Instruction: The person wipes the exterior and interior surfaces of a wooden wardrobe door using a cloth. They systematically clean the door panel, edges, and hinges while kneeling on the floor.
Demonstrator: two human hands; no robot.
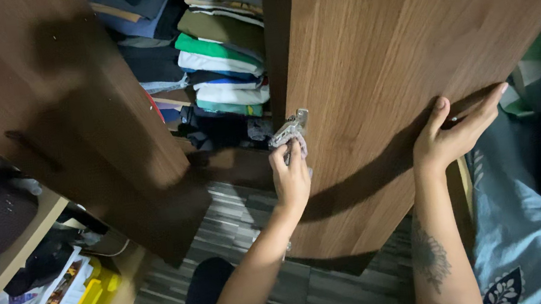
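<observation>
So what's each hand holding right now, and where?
Left hand pinches a small cloth against the door hinge; right hand grips the wardrobe door by its edge.

Right door [402, 55]: top and right side cut off by the frame edge.
Left door [40, 97]: top cut off; handle lost in shadow.
Folded clothes [222, 55]: stack partly hidden behind both doors.
Cloth [293, 146]: mostly hidden in the left hand [291, 180].
Right hand [448, 135]: fingertips hidden behind the door edge.
Bed [531, 238]: cut off at right.
</observation>
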